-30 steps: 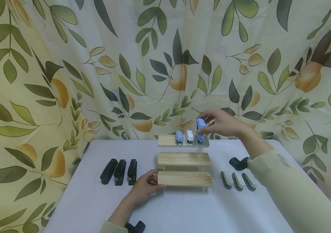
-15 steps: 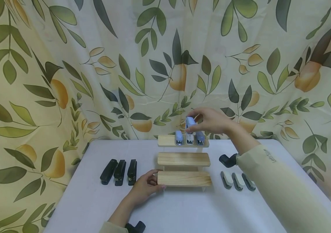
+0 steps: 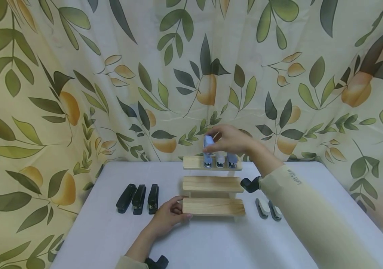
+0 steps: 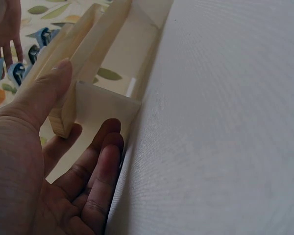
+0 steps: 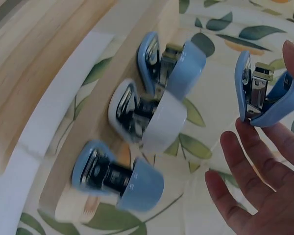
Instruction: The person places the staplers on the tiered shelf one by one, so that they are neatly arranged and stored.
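A pale-blue stapler hangs over the left part of a row on the top shelf, pinched between the thumb and fingers of a person's right hand, whose remaining fingers spread apart. Below it stand a left blue stapler, a white stapler and a right blue stapler; the right wrist view shows a gap between them and the held one. Over the past second the hand has swept leftward, from above the right blue stapler, past the white one, to above the left blue one, while the row has stayed put. That suggests the fourth stapler is being carried along the line, not yet set down.

Lower down, beyond the middle shelf, the left hand grips the left end of the bottom shelf between thumb and forefinger, seemingly to steady it. On the white-covered bench, three black staplers lie to the left; two grey-and-white staplers show at right, beside the sleeve. A leaf-and-fruit curtain hangs behind.
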Motion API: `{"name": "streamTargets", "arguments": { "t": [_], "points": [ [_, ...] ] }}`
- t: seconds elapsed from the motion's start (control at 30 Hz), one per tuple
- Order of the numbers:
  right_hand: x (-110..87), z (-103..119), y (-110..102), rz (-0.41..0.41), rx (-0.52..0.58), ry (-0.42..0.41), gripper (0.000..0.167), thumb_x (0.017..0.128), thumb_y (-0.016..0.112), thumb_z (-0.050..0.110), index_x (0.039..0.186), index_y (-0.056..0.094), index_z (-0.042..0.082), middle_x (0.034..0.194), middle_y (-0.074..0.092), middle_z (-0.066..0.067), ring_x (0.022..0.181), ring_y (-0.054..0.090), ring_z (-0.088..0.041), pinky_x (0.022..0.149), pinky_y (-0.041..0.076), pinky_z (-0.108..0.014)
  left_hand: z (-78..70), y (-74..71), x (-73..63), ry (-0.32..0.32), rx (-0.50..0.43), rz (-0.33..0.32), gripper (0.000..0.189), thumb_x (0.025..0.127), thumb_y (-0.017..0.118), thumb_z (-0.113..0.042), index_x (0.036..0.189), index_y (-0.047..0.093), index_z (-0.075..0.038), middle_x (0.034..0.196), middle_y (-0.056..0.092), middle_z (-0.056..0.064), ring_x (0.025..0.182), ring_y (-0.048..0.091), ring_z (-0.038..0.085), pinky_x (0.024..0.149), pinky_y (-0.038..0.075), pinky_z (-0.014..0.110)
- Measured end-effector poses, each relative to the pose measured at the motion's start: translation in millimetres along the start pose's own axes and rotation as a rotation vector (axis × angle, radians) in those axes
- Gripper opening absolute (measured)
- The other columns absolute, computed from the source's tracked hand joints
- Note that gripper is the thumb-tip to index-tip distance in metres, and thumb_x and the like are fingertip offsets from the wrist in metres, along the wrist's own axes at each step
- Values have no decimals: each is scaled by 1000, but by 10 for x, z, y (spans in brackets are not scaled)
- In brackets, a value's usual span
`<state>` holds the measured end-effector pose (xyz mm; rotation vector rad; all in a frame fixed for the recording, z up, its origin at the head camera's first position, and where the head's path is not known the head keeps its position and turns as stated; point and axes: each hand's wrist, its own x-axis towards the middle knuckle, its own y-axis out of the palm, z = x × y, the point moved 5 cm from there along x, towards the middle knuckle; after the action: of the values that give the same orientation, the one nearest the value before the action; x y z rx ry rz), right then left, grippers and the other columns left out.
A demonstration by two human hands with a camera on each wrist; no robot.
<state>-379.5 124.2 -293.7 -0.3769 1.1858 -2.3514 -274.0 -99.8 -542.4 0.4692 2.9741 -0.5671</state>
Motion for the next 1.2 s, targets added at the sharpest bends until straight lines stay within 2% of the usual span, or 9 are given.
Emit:
{"name": "streamTargets", "arguments": {
  "t": [0.33,0.77,1.2],
  "points": [
    [128,79,179,18,21,1,64,84,86,37,136,64,7,128,66,-7,119,63,-30,94,57,-43,-10,-7,-8,-1,9,0,74,82,86,-47,146,56,-25,104,68,-1,95,61,18,82,51,31],
    [244,18,342,55,-75,36,68,85,84,46,137,65,8,127,68,-6,118,62,-26,102,52,-46,5,-7,9,10,0,5,73,83,86,-46,146,57,-26,105,67,-1,96,60,18,83,51,31],
    [305,45,487,91,-87,2,64,85,84,43,134,67,5,118,71,-6,103,65,-21,92,55,-39,-1,-3,4,28,-2,4,71,84,86,-43,145,57,-25,104,68,-1,96,60,18,82,50,30]
  ]
}}
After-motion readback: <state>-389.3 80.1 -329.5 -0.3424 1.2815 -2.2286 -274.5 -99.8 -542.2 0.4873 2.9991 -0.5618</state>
